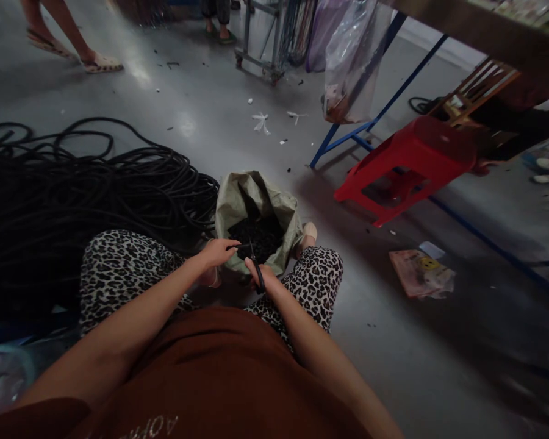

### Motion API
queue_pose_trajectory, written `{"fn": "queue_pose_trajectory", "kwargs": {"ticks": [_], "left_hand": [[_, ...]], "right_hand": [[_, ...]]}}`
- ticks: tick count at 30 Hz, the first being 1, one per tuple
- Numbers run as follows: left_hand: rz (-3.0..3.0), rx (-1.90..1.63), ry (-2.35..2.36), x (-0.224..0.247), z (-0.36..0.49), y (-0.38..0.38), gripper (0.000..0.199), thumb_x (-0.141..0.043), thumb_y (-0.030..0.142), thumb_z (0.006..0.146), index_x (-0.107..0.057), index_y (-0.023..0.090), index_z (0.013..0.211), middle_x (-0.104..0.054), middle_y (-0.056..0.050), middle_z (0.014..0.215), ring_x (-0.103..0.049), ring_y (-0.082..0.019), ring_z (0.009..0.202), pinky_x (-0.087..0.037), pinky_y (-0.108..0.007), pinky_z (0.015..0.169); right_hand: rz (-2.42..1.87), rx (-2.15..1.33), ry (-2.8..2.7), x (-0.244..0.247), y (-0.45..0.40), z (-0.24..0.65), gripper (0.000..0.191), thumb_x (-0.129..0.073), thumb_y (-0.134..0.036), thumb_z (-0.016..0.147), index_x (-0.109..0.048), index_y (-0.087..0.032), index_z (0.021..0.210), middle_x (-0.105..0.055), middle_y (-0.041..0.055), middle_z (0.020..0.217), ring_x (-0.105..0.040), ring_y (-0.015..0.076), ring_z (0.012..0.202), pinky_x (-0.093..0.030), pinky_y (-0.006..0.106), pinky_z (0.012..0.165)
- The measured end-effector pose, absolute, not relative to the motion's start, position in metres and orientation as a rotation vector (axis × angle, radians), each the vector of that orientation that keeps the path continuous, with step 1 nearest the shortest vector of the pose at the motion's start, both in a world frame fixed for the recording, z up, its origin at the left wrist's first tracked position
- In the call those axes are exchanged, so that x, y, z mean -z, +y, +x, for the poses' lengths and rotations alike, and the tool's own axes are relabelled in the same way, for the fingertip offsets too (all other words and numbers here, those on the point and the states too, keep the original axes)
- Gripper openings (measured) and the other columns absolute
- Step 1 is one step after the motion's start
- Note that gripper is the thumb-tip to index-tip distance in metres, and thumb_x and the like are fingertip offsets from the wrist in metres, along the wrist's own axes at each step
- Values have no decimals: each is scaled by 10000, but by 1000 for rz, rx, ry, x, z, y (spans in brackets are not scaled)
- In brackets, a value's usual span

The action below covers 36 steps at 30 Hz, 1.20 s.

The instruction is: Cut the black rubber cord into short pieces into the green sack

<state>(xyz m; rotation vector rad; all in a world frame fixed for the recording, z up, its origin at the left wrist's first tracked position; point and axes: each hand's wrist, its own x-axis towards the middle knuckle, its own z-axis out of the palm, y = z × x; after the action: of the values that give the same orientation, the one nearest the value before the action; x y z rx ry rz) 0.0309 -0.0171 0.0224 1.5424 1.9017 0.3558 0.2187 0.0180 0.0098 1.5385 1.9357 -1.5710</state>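
Just over the near rim of a pale green sack [289, 210], my left hand [216, 251] is closed on a thin black cord [242, 246]. My right hand [266, 278] grips black-handled scissors [257, 273], whose blades point up at the cord's end. Small black pieces [256, 235] lie inside the open sack between my feet. To the left, a large tangled heap of black cord [132, 171] spreads over the floor and reaches my left leg. Whether the blades touch the cord is too small to tell.
A red plastic stool [407, 161] lies tilted at the right, near a blue-legged table [361, 128] with a hanging clear bag [348, 67]. A plastic packet [421, 272] is on the floor. Other people's feet [96, 63] and a wheeled metal cart [260, 61] are farther off.
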Motion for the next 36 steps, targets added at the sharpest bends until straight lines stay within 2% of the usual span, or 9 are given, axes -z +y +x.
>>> {"fn": "queue_pose_trajectory", "kwargs": {"ticks": [5,12,16,21,36], "left_hand": [[1538,-354,1897,-22,31,-16,385,-443,347,797,-626,231,1115,-661,2,1079,-585,-168,1015,-435,-233,873],[1501,-378,1893,-18,34,-14,396,-437,342,800,-618,214,1128,-657,-10,1088,-590,-170,1000,-441,-235,857],[1491,-369,1896,-17,34,-14,390,-438,337,799,-621,217,1122,-663,-9,1074,-592,-168,990,-445,-234,847],[1523,-354,1897,-17,33,-14,390,-429,325,805,-624,199,1119,-668,-17,1062,-598,-169,975,-448,-233,841],[1546,-286,1888,-20,26,-13,373,-440,308,793,-638,222,1096,-668,-9,1061,-595,-174,985,-441,-235,840]], "right_hand": [[1534,1582,1945,-7,16,220,802,-220,-729,799,-677,-70,793,-649,121,606,-644,199,584,-506,265,644],[1604,1702,1840,-4,11,221,809,-198,-764,770,-651,-95,733,-606,105,518,-591,186,433,-470,242,419],[1615,1743,1837,-10,10,222,763,-226,-746,783,-627,-105,684,-585,93,492,-560,170,392,-443,234,372],[1600,1727,1882,-16,11,223,697,-271,-692,816,-597,-114,606,-552,78,454,-544,154,380,-432,219,378],[1586,1699,1870,-15,10,224,602,-350,-644,820,-564,-142,566,-516,49,421,-533,151,363,-413,210,366]]}}
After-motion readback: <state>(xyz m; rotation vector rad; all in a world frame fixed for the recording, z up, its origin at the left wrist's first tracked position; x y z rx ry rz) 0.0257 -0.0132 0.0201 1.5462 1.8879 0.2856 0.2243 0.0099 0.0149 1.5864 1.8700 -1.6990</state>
